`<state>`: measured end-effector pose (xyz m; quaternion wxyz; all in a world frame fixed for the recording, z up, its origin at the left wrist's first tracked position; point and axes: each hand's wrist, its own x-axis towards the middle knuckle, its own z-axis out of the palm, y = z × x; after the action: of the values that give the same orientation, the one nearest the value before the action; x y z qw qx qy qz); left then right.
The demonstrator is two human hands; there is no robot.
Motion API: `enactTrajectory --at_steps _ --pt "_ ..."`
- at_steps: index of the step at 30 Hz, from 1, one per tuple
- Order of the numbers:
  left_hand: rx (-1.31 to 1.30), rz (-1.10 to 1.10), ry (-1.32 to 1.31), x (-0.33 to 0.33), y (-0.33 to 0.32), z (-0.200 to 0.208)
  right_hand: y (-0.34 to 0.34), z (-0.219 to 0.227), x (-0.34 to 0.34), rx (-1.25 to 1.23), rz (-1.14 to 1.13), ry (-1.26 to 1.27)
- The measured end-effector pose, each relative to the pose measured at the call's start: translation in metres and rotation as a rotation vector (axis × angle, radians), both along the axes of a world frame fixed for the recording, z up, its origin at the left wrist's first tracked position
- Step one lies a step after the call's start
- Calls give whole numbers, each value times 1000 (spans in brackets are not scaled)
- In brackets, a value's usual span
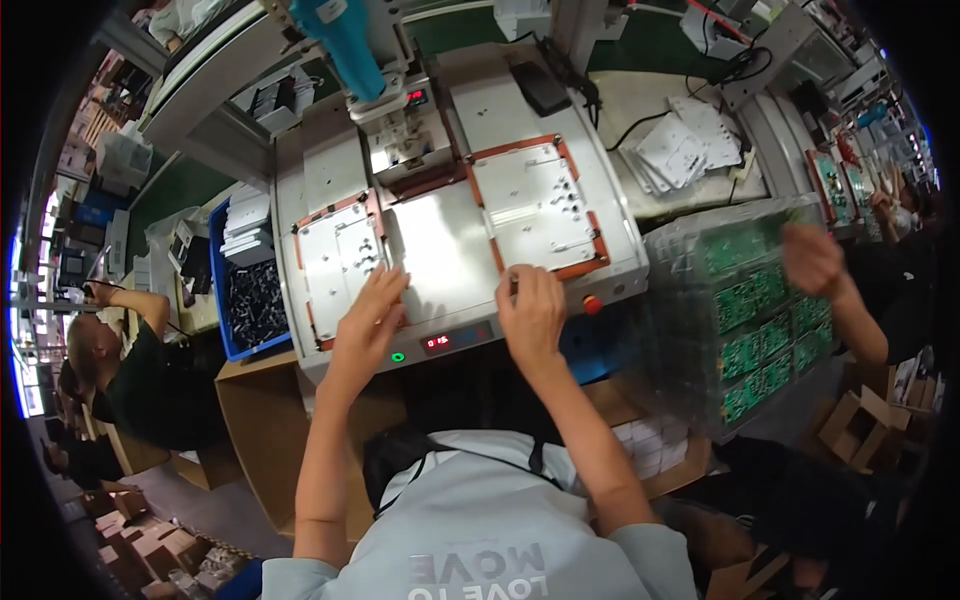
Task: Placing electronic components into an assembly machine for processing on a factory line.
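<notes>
Two white flat panels sit in orange-brown frames on the white bench machine: the left panel (335,262) and the right panel (525,205). Small dark fittings dot both. My left hand (373,312) rests over the near right corner of the left panel, fingers stretched out, holding nothing that shows. At the near left corner of the right panel, my right hand (533,308) has its fingers curled; a small dark spot shows by the thumb, too small to name. Behind the panels stands the machine's head, with a teal cylinder (345,50) above it.
A blue bin (262,345) with small black parts and white pieces stands left. At right is a clear tray (690,300) of green circuit boards, with another person's hand (812,260) over it. White sheets (688,148) lie behind. A red button (592,303) is near my right hand.
</notes>
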<state>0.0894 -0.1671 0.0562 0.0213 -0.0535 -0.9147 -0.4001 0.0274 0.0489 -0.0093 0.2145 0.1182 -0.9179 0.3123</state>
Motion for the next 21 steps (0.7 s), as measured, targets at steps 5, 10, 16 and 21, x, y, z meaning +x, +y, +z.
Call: enactTrajectory --at_steps 5,10,16,21 --pt "-2 260 88 23 -75 -16 4 -6 15 53 -176 18" --pt "-116 614 216 62 -210 -136 -25 23 43 53 -155 -125" --pt "421 607 -281 11 -229 -205 -23 100 2 -384 786 -418" --pt "-341 408 -203 -26 -233 -250 -60 78 106 -981 1051 -1060"
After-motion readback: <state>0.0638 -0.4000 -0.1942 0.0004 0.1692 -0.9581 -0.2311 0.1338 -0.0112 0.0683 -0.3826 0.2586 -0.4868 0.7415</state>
